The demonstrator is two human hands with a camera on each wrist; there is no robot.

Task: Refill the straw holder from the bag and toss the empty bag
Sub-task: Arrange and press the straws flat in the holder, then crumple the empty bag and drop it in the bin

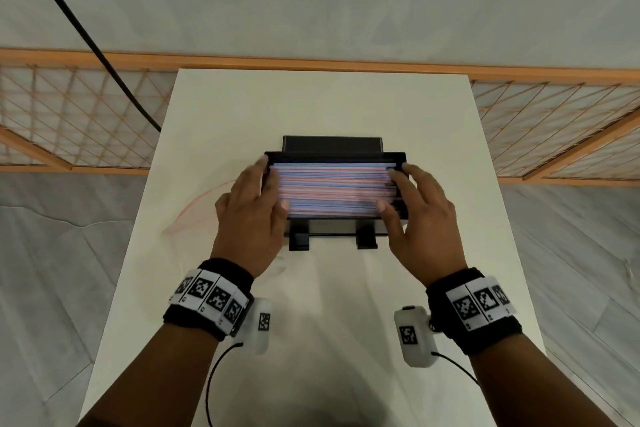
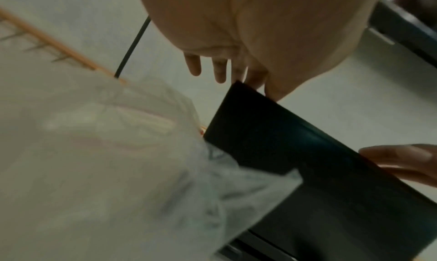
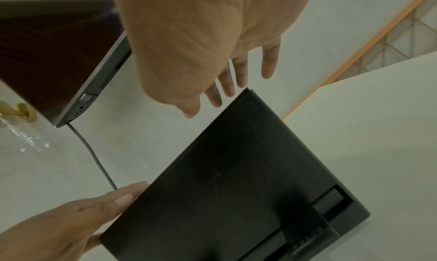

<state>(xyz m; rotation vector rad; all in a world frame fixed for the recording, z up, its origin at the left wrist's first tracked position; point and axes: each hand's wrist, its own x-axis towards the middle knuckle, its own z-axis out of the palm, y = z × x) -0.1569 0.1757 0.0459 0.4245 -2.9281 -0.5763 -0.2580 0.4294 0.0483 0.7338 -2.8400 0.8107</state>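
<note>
The table (image 1: 325, 305) carries the black holder (image 1: 394, 158) at its middle, nearer the far edge, packed with striped straws (image 1: 332, 191). The clear bag (image 1: 201, 208) lies flat by the left edge, touching the holder, and looks empty. The left hand (image 1: 254, 211) and right hand (image 1: 414, 215) flank the holder, fingers straight and released, pressing the straw ends level. Filling seems done; this is the tidying. Next comes picking up the limp bag, likely with the left hand, to bin it.

I see a black straw holder (image 1: 334, 152) with pink, blue and white striped straws (image 1: 334, 189), a clear bag (image 1: 204, 208) with red edge, a white tabletop (image 1: 322, 104).
</note>
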